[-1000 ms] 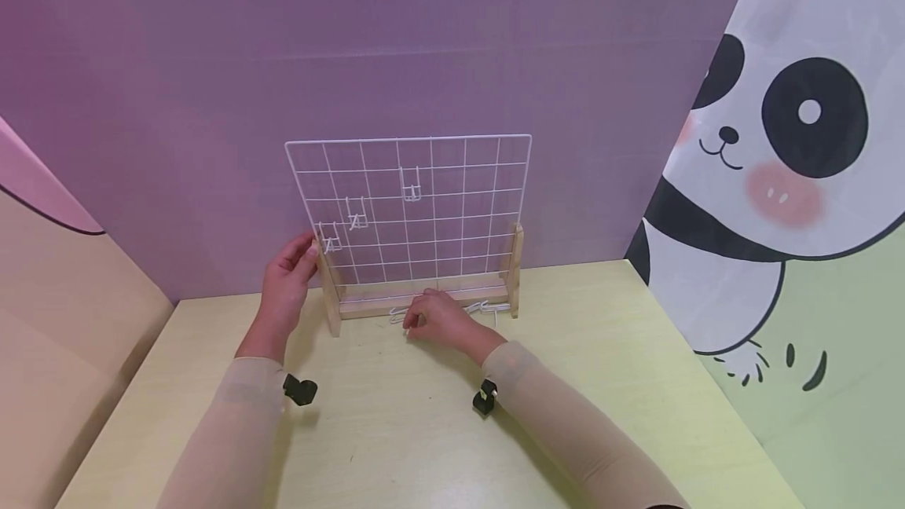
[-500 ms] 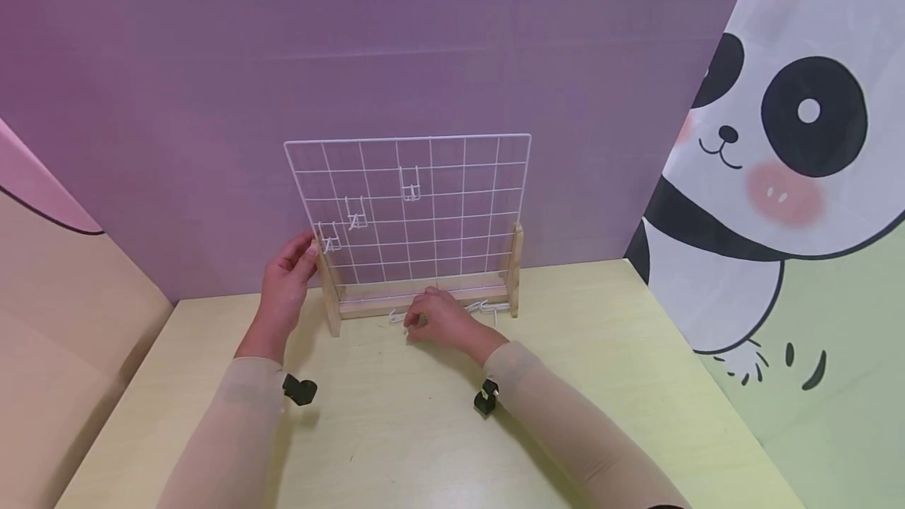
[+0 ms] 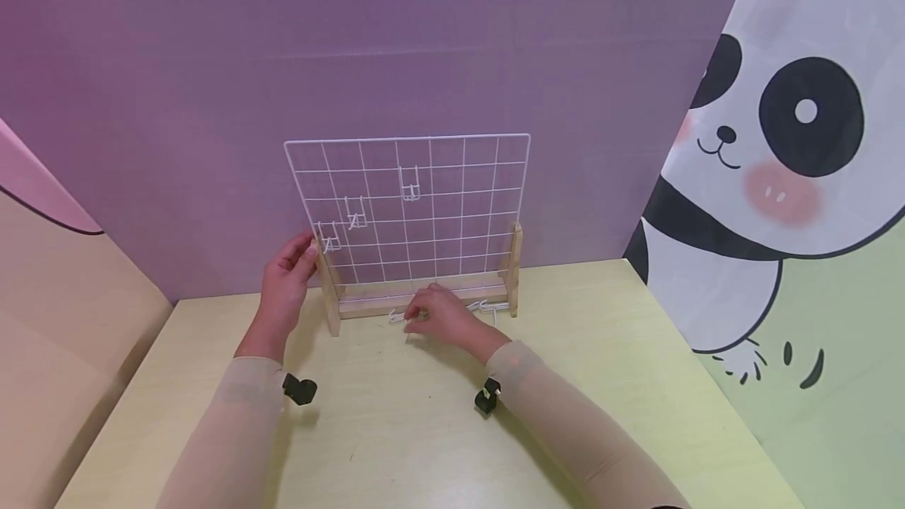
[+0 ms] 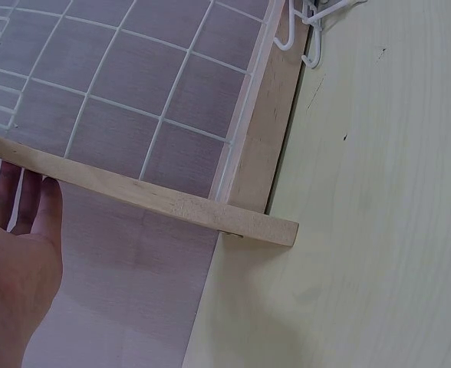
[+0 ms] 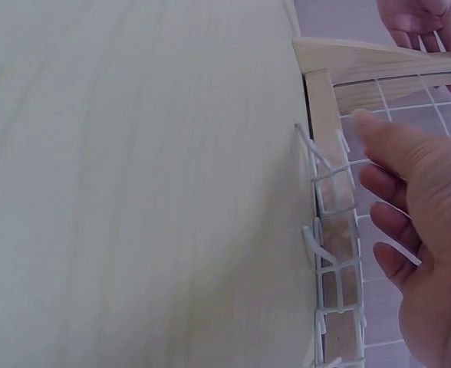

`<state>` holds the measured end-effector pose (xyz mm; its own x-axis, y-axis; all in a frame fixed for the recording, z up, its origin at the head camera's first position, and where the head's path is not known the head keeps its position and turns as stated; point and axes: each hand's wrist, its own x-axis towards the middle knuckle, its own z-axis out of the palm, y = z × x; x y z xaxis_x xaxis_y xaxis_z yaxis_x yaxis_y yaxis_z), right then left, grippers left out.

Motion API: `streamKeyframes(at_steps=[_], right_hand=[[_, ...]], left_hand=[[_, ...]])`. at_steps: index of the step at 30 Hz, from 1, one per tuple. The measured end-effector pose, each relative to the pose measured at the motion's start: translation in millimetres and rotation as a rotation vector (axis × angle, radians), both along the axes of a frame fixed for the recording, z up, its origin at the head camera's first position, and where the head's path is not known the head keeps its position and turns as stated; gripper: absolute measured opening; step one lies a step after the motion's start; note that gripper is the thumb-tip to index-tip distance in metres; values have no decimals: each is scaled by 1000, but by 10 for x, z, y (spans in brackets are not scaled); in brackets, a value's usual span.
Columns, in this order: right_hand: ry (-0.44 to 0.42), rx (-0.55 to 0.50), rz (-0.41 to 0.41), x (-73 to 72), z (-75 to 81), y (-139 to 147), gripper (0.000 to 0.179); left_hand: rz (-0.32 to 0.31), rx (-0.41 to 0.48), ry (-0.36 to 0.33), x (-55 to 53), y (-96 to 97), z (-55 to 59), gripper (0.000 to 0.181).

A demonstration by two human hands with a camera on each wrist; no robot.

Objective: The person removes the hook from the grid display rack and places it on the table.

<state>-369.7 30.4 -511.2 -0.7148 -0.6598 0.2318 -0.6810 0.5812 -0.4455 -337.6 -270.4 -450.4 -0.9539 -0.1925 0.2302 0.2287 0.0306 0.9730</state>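
Observation:
A white wire grid stands upright in a wooden stand. My left hand holds the top of the stand's left post, thumb in front and fingers behind; the left wrist view shows those fingers against the post. Three white wire hooks hang on the grid's left half. Low at the stand's base, my right hand hovers over loose white hooks. Its thumb and loosely bent fingers are apart in the right wrist view, nothing visible between them. In the head view it partly covers these hooks.
The stand rests on a pale wooden table, close to a purple backdrop. More white hooks lie along the base at the right. A panda-printed panel stands at the table's right side.
My right hand has lifted slightly from the loose hooks, and more of a hook's wire shows below its fingertips. The left hand and the grid have stayed put.

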Motion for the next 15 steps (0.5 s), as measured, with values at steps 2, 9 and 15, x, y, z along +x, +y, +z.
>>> streamKeyframes(at_steps=[2, 9, 15], right_hand=[[-27, -57, -26, 9, 25, 16, 13], [-33, -242, -64, 14, 190, 62, 7], [-24, -340, -73, 24, 390, 85, 7]], left_hand=[[-3, -1, -2, 0, 1, 1, 50], [-20, 35, 7, -15, -11, -10, 50], [-13, 24, 10, -14, 6, 2, 50]])
